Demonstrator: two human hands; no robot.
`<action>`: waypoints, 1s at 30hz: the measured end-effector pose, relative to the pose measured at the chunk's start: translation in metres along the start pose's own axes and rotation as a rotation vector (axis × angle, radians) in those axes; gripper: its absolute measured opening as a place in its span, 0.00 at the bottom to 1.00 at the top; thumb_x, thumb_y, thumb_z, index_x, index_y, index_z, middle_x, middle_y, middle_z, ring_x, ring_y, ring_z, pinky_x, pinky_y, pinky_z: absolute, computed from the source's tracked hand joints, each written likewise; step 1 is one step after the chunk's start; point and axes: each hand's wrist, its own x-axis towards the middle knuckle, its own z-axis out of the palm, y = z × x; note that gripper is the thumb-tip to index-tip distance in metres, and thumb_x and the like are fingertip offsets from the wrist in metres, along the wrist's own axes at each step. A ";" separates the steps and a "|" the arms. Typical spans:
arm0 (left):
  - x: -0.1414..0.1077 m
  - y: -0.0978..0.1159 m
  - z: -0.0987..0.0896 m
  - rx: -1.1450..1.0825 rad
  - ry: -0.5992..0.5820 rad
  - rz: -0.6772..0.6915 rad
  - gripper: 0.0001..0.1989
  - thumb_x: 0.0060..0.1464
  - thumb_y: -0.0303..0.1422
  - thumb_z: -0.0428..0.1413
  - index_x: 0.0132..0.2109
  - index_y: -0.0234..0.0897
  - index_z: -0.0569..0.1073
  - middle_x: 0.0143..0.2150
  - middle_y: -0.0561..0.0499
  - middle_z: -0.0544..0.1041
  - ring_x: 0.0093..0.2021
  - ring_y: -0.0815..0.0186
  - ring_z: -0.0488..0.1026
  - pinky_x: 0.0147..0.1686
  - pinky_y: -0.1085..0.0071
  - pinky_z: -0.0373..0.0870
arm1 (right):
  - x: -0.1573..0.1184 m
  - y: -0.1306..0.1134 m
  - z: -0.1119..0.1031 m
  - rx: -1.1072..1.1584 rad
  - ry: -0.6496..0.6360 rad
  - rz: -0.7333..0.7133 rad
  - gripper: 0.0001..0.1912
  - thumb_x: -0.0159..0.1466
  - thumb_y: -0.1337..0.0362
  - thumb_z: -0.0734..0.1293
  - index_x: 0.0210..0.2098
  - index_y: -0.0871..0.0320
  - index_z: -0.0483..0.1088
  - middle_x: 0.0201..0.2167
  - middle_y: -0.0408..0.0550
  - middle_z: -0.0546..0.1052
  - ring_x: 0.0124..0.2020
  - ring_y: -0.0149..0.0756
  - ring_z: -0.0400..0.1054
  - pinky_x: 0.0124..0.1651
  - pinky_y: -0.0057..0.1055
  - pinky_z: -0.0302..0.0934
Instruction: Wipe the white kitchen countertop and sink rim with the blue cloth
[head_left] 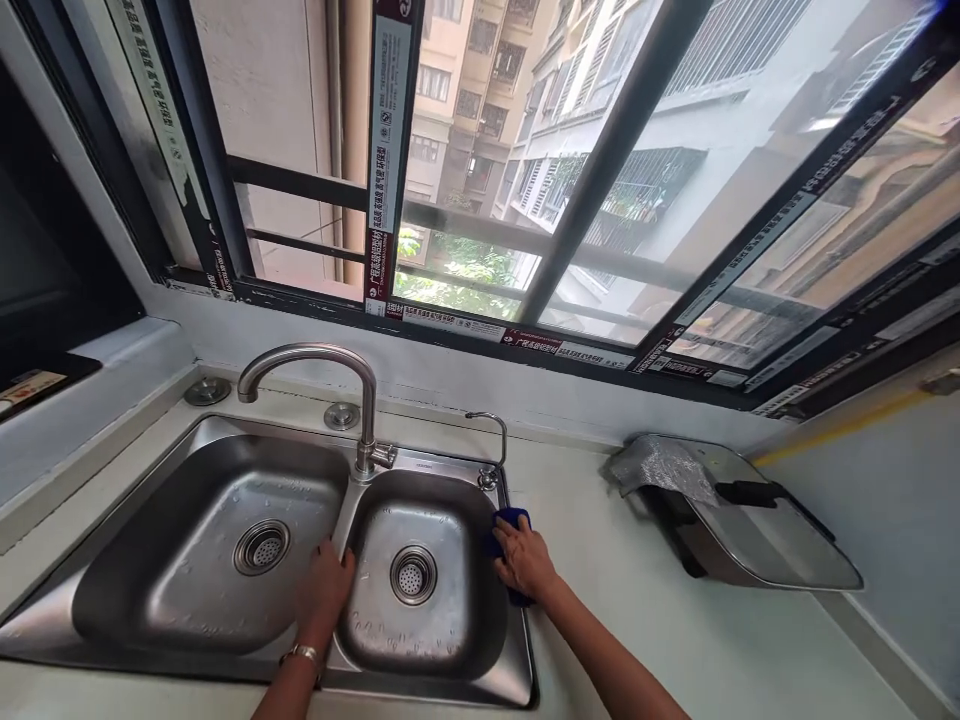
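A steel double-bowl sink (420,690) is set into the pale counter. My right hand (525,562) presses a dark blue cloth (513,517) against the right rim of the smaller bowl, its fingers bent over the cloth. Part of the cloth shows below the palm. My left hand (324,592), with a bracelet at the wrist, rests on the divider (349,515) between the bowls, fingers curled over it. Water drops dot both bowls, and each has a round drain strainer (262,547).
A curved steel faucet (319,352) rises behind the divider. A thin small spout (501,435) stands at the back right corner. Farther right, a flat glass-topped appliance (780,530) with plastic wrap leans near the wall. Dark-framed windows (517,340) rise behind the counter (645,600).
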 end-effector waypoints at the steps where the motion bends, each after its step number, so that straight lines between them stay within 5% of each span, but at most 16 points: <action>1: 0.001 -0.001 0.002 -0.004 -0.003 -0.006 0.18 0.65 0.39 0.44 0.52 0.30 0.68 0.49 0.34 0.77 0.42 0.52 0.79 0.37 0.62 0.69 | -0.014 -0.003 0.006 -0.004 -0.007 -0.011 0.30 0.58 0.60 0.64 0.60 0.57 0.70 0.66 0.50 0.67 0.62 0.58 0.57 0.54 0.47 0.66; 7: 0.001 -0.002 0.009 -0.020 -0.025 -0.022 0.21 0.66 0.40 0.43 0.56 0.30 0.66 0.50 0.33 0.77 0.42 0.51 0.79 0.39 0.60 0.70 | -0.118 -0.003 0.068 0.045 0.026 -0.122 0.37 0.56 0.62 0.64 0.66 0.54 0.63 0.69 0.50 0.62 0.63 0.57 0.61 0.57 0.47 0.67; 10: 0.002 -0.003 0.012 -0.033 -0.044 -0.045 0.23 0.66 0.40 0.42 0.59 0.28 0.63 0.52 0.31 0.76 0.43 0.50 0.79 0.39 0.58 0.70 | -0.129 0.003 0.074 0.087 0.089 -0.108 0.36 0.58 0.63 0.62 0.67 0.53 0.61 0.70 0.48 0.61 0.59 0.52 0.65 0.54 0.43 0.69; 16: 0.001 -0.002 0.005 -0.012 -0.102 -0.059 0.23 0.66 0.42 0.41 0.59 0.30 0.63 0.54 0.33 0.75 0.42 0.50 0.79 0.37 0.59 0.70 | -0.037 0.016 0.039 0.100 0.220 0.074 0.29 0.65 0.61 0.58 0.65 0.59 0.63 0.69 0.48 0.63 0.55 0.48 0.63 0.56 0.43 0.67; 22: -0.003 0.006 -0.007 -0.001 -0.116 -0.069 0.22 0.67 0.42 0.41 0.57 0.30 0.65 0.54 0.33 0.75 0.43 0.50 0.79 0.37 0.60 0.70 | 0.050 0.040 0.016 0.092 0.190 0.241 0.31 0.67 0.57 0.56 0.67 0.57 0.59 0.71 0.47 0.59 0.56 0.49 0.60 0.52 0.43 0.67; 26: -0.006 0.012 -0.016 0.018 -0.133 -0.092 0.22 0.67 0.41 0.42 0.57 0.29 0.65 0.53 0.33 0.76 0.44 0.51 0.79 0.38 0.60 0.70 | 0.088 0.050 0.002 0.086 0.173 0.320 0.30 0.67 0.58 0.54 0.68 0.56 0.58 0.71 0.46 0.59 0.57 0.50 0.59 0.50 0.43 0.66; 30: -0.008 0.014 -0.022 -0.001 -0.138 -0.098 0.22 0.66 0.40 0.43 0.58 0.29 0.65 0.53 0.33 0.76 0.44 0.51 0.79 0.38 0.60 0.70 | 0.096 0.050 -0.004 0.074 0.179 0.275 0.29 0.68 0.59 0.54 0.67 0.54 0.58 0.70 0.47 0.59 0.55 0.47 0.60 0.52 0.42 0.64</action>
